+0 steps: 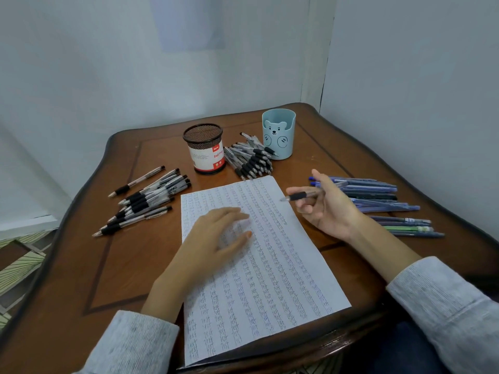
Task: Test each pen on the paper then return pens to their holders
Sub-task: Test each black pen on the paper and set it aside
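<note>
Over the paper's (270, 255) far edge, right hand (328, 205) fingers pinch a black-grip pen (299, 196), left hand (216, 236) flat w/ fingers straight; testing step, next: tip down to write.

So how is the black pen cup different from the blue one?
The black cup is wire mesh with a red and white label, while the blue cup is solid with a bear face on it. The black cup has a level rim; the blue cup's rim dips at the front. The blue cup also sits farther back, nearer the corner. Both stand upright on the table beside the same pile of pens, and nothing sticks out of either.
</note>
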